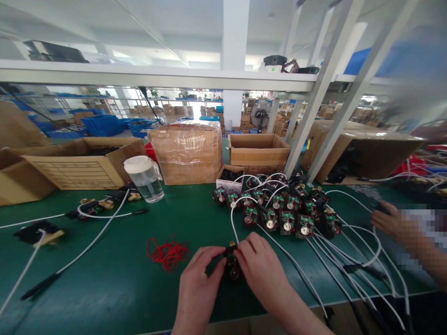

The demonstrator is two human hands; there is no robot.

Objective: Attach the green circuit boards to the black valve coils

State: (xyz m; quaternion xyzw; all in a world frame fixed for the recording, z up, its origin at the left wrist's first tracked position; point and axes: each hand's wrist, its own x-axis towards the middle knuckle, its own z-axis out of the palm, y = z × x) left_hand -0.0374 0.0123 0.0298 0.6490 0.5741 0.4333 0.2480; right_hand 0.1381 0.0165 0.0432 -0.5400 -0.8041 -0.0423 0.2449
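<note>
Between my two hands, near the table's front edge, is a small black module with a circuit board and a brass fitting (232, 266). A white cable (233, 218) rises from it and curves right. My left hand (199, 274) pinches the module's left side with thumb and finger. From the right, my right hand (261, 265) closes its fingers on the upper right side, hiding part of it. Left of my hands lies a tangle of thin red wire (168, 252). Several similar modules (287, 222) with green boards and round metal discs stand in rows behind my right hand.
A clear water jug (145, 179) stands at the back left. Cardboard boxes (186, 156) line the table's rear. White cables (335, 260) spread over the right side. Another person's hand (387, 221) is at the far right. More cabled modules (38, 232) lie left. A metal upright (323, 88) rises right.
</note>
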